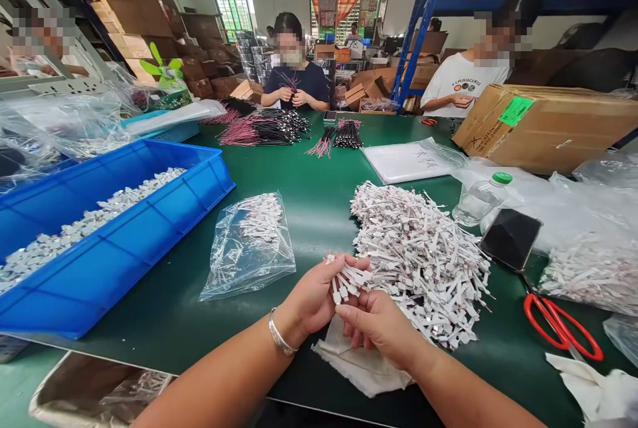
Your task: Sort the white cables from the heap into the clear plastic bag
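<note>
My left hand [316, 292], with a silver bracelet on the wrist, is closed around a bunch of short white cables with flat connector ends [349, 282]. The fingers of my right hand [373, 325] are closed at the lower end of this bunch, thumb against the connectors. Just beyond and right of my hands spreads a large heap of similar white cables [423, 262]. Under my right hand lies a cream cloth [361, 365]. To the left, a clear plastic bag [249, 255] contains more white cables.
A blue bin [124, 235] of small white parts stands at left. On the right are red-handled scissors [561, 328], a dark phone [511, 238], a green-capped bottle [481, 199] and a cardboard box [543, 125]. Across the green table [319, 169], two people handle things near black-and-pink wires [264, 127].
</note>
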The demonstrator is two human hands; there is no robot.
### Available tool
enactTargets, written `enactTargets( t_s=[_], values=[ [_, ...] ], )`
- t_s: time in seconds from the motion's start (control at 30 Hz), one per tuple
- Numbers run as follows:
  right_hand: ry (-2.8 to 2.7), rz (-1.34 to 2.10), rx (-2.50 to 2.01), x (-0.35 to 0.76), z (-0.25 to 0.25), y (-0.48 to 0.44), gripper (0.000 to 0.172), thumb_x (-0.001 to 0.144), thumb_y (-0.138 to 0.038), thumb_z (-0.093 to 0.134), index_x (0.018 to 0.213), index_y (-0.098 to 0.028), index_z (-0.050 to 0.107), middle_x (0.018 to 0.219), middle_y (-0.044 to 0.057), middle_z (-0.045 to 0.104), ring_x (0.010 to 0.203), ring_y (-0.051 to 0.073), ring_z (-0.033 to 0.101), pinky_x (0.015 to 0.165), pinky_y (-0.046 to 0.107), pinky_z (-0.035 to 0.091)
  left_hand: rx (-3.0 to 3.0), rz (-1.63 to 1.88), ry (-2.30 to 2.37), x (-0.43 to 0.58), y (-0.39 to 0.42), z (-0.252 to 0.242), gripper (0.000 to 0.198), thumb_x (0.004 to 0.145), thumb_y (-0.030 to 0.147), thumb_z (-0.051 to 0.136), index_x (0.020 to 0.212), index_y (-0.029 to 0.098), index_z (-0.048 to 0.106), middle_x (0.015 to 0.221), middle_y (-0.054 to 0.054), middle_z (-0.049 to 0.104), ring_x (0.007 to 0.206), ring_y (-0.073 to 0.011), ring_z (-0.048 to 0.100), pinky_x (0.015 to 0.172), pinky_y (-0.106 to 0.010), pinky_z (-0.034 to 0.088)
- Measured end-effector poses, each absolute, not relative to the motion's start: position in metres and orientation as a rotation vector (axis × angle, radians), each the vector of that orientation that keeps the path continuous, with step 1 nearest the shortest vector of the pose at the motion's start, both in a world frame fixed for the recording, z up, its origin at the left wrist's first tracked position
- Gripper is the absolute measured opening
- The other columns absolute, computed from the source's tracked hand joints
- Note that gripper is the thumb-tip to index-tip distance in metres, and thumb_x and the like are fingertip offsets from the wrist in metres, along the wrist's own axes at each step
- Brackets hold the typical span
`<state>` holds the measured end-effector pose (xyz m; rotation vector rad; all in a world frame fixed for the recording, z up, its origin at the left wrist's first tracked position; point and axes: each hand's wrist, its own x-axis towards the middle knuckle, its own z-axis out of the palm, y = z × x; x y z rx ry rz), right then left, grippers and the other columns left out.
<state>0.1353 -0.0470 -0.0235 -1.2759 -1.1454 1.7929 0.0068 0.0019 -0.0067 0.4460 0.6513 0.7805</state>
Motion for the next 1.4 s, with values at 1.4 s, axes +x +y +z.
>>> enactTargets(
  t_s=[1.4],
  values=[
    [-1.246, 1.328, -1.348, 0.152, -0.02, -0.037, 0.04, 0.086, -0.053, 0.044, 0.075, -0.017, 0.056, 0.063, 0.0, 0.056, 0.054, 0.01, 0.052, 0.049, 0.021, 0.039, 0.585, 0.884, 0.691, 0.0, 0.01, -0.007, 0.02, 0.082, 0.027, 0.059, 0.094, 0.012, 0.063, 0.105, -0.012, 0.067, 0.082, -0.0171, 0.063, 0.076, -0.029, 0.047]
  ],
)
